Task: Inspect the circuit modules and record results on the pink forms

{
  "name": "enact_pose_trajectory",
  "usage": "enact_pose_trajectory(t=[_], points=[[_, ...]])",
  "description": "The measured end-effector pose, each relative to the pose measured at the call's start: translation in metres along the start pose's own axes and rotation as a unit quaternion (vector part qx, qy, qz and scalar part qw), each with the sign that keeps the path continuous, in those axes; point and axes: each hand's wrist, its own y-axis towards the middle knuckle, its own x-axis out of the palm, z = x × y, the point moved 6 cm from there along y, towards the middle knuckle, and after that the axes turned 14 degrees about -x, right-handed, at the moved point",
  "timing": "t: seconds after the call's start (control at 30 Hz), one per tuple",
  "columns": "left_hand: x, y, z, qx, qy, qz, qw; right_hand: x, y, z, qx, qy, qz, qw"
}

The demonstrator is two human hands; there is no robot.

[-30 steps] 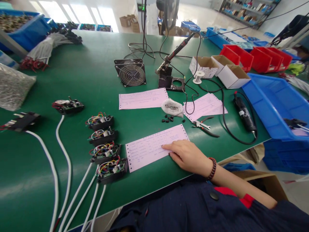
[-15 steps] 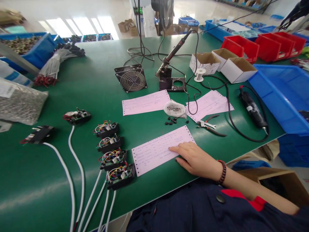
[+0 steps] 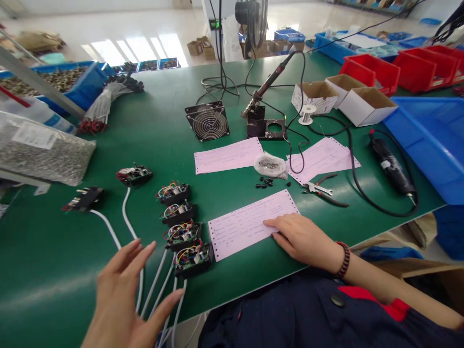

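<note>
Four boards (image 3: 192,262) sit in a close row on the desk (image 3: 166,121), wires looping above their black cases, and here is the right hand (image 3: 308,241) with its index finger on the pink sheet (image 3: 235,237) just beside them. Its fingers are loosely spread and pinch nothing; the left hand (image 3: 121,295) is spread too, thumb well away from the fingers, over the white cables (image 3: 155,285) (whether it touches any, I cannot tell).

To do this well, I judge, the fingertip wants to rest lightly on one written line, pressing just enough to keep the sheet flat without covering the words. The left hand does best to stay loose, clear of the thin wires, and to avoid tugging the cables, which could drag the row askew.

And the change from the earlier frame: the left hand is now in view, low on the left, where only cables and desk show half a second ago. The right hand keeps its pointing pose on the sheet, the boards hold their row, and the pliers (image 3: 328,195) still lie beyond the sheet. The whole view shifts a little as well, probably a turn of the head.
</note>
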Motion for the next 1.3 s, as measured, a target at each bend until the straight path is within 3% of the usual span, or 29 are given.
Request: enact_pose_trajectory(t=[0.17, 0.37, 0.53, 0.67, 0.77, 0.87, 0.93, 1.03, 1.13, 1.2, 1.3], points=[[0.029, -0.008, 0.006, -0.031, 0.049, -0.016, 0.998, -0.001, -0.005, 0.003, -0.015, -0.022, 0.004, 1.000], [0.046, -0.013, 0.007, -0.166, 0.025, -0.058, 0.984, 0.004, -0.009, 0.011, -0.062, -0.050, 0.031, 0.996], [0.046, -0.014, 0.021, -0.319, -0.013, -0.119, 0.940, 0.001, -0.003, 0.003, -0.077, -0.047, 0.053, 0.995], [0.046, -0.010, 0.017, -0.406, -0.136, -0.125, 0.895, 0.001, 0.011, -0.027, -0.089, 0.113, 0.029, 0.989], [0.053, 0.000, 0.011, -0.413, -0.242, -0.144, 0.866, 0.018, 0.028, -0.058, -0.076, 0.303, -0.059, 0.948], [0.063, 0.010, 0.012, -0.408, -0.382, -0.186, 0.808, 0.046, 0.051, -0.088, -0.032, 0.472, -0.156, 0.867], [0.065, 0.015, 0.017, -0.400, -0.475, -0.200, 0.758, 0.063, 0.069, -0.104, 0.024, 0.554, -0.183, 0.812], [0.060, 0.021, 0.025, -0.382, -0.578, -0.197, 0.694, 0.078, 0.098, -0.120, 0.124, 0.640, -0.140, 0.745], [0.055, 0.024, 0.030, -0.370, -0.630, -0.199, 0.653, 0.079, 0.119, -0.136, 0.163, 0.682, -0.101, 0.706], [0.052, 0.027, 0.033, -0.358, -0.646, -0.203, 0.644, 0.074, 0.125, -0.144, 0.174, 0.693, -0.099, 0.693], [0.050, 0.035, 0.035, -0.327, -0.647, -0.203, 0.658, 0.058, 0.134, -0.143, 0.180, 0.695, -0.094, 0.690]])
